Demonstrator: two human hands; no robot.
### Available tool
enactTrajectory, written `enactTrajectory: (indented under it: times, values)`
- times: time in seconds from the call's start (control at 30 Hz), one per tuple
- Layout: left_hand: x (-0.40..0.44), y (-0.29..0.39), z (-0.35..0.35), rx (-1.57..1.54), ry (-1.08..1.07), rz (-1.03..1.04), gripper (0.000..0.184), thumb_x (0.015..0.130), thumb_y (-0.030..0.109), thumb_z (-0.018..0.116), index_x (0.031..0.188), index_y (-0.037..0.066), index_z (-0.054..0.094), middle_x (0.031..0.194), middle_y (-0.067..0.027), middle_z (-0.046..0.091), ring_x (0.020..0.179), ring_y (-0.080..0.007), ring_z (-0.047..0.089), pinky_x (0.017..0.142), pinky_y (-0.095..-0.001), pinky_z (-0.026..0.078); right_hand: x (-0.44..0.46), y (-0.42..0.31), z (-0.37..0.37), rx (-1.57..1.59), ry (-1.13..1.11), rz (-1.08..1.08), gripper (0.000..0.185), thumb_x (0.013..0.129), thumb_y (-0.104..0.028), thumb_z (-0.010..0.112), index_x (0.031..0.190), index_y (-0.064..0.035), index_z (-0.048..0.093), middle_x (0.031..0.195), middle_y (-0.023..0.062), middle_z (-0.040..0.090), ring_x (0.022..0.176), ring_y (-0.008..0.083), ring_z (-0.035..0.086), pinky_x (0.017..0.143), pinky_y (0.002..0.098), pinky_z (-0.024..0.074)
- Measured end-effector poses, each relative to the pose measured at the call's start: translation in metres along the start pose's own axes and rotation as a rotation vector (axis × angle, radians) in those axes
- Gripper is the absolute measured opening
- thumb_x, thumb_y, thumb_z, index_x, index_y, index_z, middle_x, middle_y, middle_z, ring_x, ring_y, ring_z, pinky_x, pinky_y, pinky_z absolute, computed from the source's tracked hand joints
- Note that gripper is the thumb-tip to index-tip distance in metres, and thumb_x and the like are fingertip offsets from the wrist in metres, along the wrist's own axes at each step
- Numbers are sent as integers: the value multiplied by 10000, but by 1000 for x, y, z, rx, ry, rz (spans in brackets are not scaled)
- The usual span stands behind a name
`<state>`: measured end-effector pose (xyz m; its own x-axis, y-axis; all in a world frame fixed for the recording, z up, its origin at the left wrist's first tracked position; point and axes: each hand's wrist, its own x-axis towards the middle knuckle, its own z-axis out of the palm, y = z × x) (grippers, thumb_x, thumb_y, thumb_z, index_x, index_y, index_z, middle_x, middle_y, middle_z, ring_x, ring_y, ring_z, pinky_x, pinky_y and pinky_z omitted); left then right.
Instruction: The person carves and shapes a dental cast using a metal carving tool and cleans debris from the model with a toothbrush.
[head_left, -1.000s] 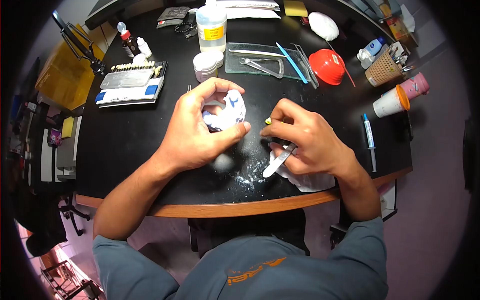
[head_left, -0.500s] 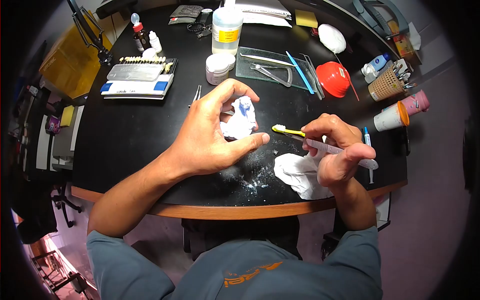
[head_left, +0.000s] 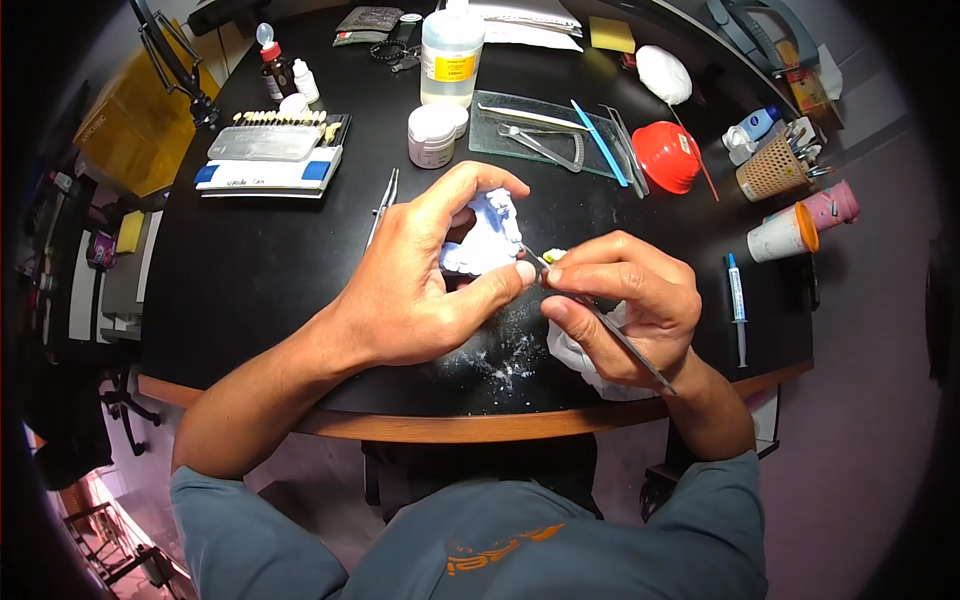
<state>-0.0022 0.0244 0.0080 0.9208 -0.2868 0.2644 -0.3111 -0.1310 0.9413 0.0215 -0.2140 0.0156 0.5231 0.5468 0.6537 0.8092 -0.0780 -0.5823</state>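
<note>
My left hand [head_left: 410, 275] curls its thumb and fingers around a white plaster dental model [head_left: 490, 235] with a bluish patch, raised above the desk. In my right hand [head_left: 640, 300] a flat metal scalpel [head_left: 625, 343] is pinched like a pen. Its tip meets the model's lower right edge, close to my left thumb; whether it cuts in cannot be made out. A yellow toothbrush [head_left: 553, 256] lies mostly hidden behind my right hand. Under that hand is a crumpled white tissue [head_left: 572, 352]. White crumbs [head_left: 505, 368] are scattered on the desk below the model.
Tweezers [head_left: 384, 205] lie left of my left hand. Farther back are a tooth shade guide [head_left: 270, 160], white jars [head_left: 432, 138], a large bottle [head_left: 450, 65], a glass slab [head_left: 490, 140] with tools and a red bowl [head_left: 667, 158]. A syringe [head_left: 739, 310] and a cup [head_left: 783, 235] stand right.
My right hand has moved left and turned over, bringing the scalpel's tip to the model. The toothbrush is now more covered. My left hand has tilted the model slightly.
</note>
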Motion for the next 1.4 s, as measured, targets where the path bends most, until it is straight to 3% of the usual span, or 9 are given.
enactTrajectory:
  times: [0.03, 0.13, 0.27, 0.3, 0.4, 0.43, 0.83, 1.03, 1.4]
  values:
    - [-1, 2, -2, 17, -28, -43, 528, 919, 70, 777, 1398, 34, 557, 1052, -93, 709, 977, -134, 676, 900, -299, 530, 2, -1, 1, 21, 16, 18, 242, 797, 12, 898, 1012, -4, 787, 989, 154, 763, 816, 198, 752, 693, 303, 610]
    - [-1, 1, 0, 55, -8, 18, 508, 938, 62, 760, 1407, 24, 570, 1029, -90, 705, 954, -127, 670, 887, -299, 524, 5, 1, 1, 37, 49, -3, 234, 801, 10, 897, 1008, 1, 786, 1012, 168, 771, 879, 220, 773, 724, 295, 620]
    - [-2, 2, 4, 154, 8, 94, 499, 939, 66, 766, 1401, 5, 590, 991, -90, 698, 898, -121, 660, 814, -298, 515, -1, 4, 2, -44, 43, -77, 232, 791, 47, 879, 997, 8, 779, 1053, 188, 776, 948, 291, 798, 802, 337, 659]
    - [-2, 2, 6, 185, 23, 122, 494, 937, 67, 768, 1395, 0, 596, 976, -89, 697, 878, -121, 657, 790, -297, 512, -3, 2, -1, -48, -2, -91, 249, 789, 108, 839, 1008, 40, 743, 1029, 223, 764, 990, 329, 786, 911, 435, 661]
    - [-5, 0, 11, 195, 49, 118, 482, 928, 69, 777, 1374, -10, 614, 936, -87, 696, 824, -120, 650, 732, -285, 503, -5, -1, -1, -40, -5, -91, 256, 786, 139, 802, 1019, 48, 744, 1015, 225, 755, 984, 333, 785, 930, 448, 655]
    - [-5, -1, 12, 185, 55, 102, 478, 924, 69, 780, 1366, -12, 620, 923, -86, 695, 807, -119, 649, 715, -279, 500, -5, 0, 2, -69, 40, -101, 237, 754, 106, 823, 968, 23, 763, 955, 165, 748, 929, 307, 799, 836, 373, 670]
    - [-4, 2, 10, 237, -3, 165, 463, 902, 59, 775, 1340, -9, 640, 872, -87, 698, 768, -109, 648, 684, -270, 483, -4, -4, 3, -125, 22, -145, 133, 778, 78, 827, 855, 32, 728, 914, 166, 745, 863, 301, 802, 753, 355, 650]
    - [-4, 3, 5, 175, -87, 55, 429, 883, 84, 794, 1279, -13, 663, 890, -95, 713, 773, -103, 652, 698, -264, 496, 1, -11, -1, -162, -33, -168, 119, 787, 68, 827, 818, 38, 716, 887, 172, 755, 909, 315, 810, 754, 366, 667]
    - [-2, 1, 0, 226, -111, 158, 334, 827, 80, 827, 1123, -24, 714, 847, -110, 731, 701, -111, 684, 645, -256, 518, -1, -12, -5, -99, -101, -165, 105, 796, 67, 816, 797, 42, 713, 901, 188, 763, 913, 328, 811, 748, 379, 683]
